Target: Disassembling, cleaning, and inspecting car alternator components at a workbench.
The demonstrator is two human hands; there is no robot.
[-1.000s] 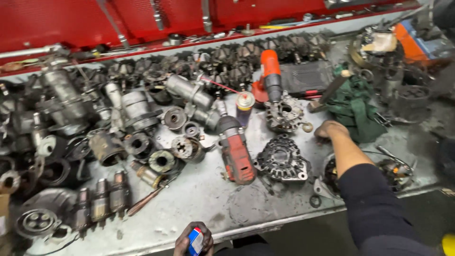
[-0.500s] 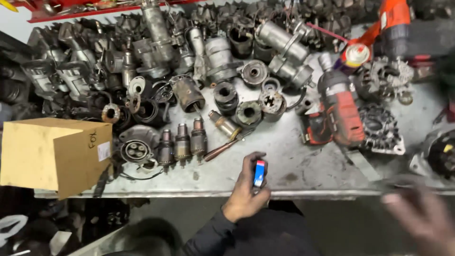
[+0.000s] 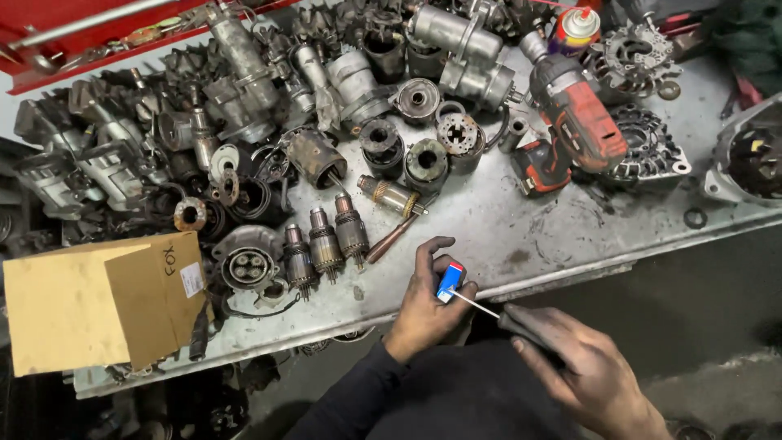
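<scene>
A cardboard box (image 3: 102, 301) sits at the left end of the metal workbench (image 3: 521, 228); its flaps are shut, so its contents cannot be seen. The left hand (image 3: 428, 305) wraps a small blue, red and white spray can (image 3: 450, 281), fingers curled around it and the thumb above, just over the bench's front edge. A thin straw (image 3: 475, 305) runs from the can's right side toward the right hand (image 3: 582, 367), whose fingers are narrowly pinched near the straw's far end; whether they touch it is unclear. Three armatures (image 3: 326, 243) lie just beyond the left hand, a red cordless impact driver (image 3: 574, 122) farther right.
</scene>
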